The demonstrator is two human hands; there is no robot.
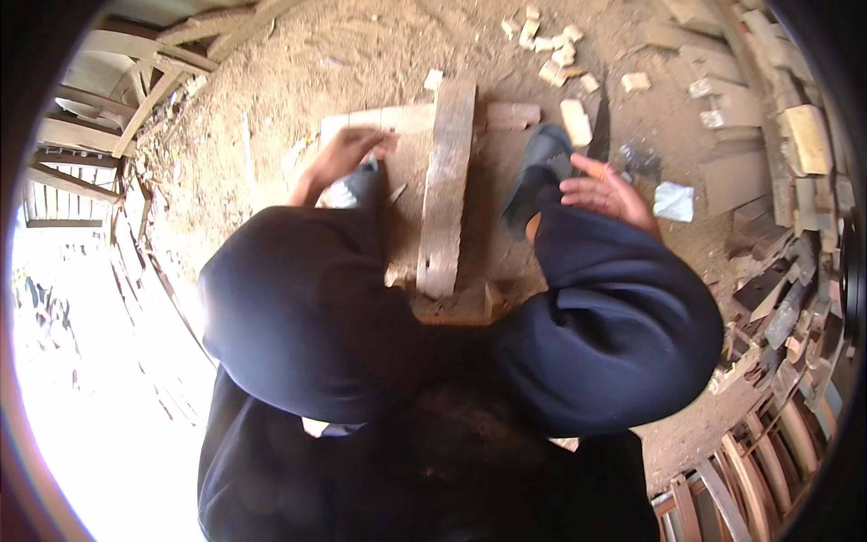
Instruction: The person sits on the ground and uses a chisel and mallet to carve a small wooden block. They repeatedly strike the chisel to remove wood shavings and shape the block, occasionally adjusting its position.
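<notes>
My left hand (348, 155) is above my left shoe (358, 188), its fingers loosely bent and pointing right, with nothing visible in them. To the right, my right hand (607, 191) hangs beside my right shoe (531, 179). Its fingers are stretched out and it holds nothing. Between my feet a long weathered plank (449, 172) runs away from me, touched by neither hand. Its far end rests across a lower piece of wood that shows as a left part (397, 118) and a right part (513, 116). Dark sleeves cover both arms.
Small pale wood offcuts (553, 43) lie scattered on the dirt floor (352, 54). A pale block (575, 122) and a whitish scrap (674, 201) are near my right foot. Stacked wood pieces (804, 140) line the right side. Wooden frames (149, 77) stand at the far left.
</notes>
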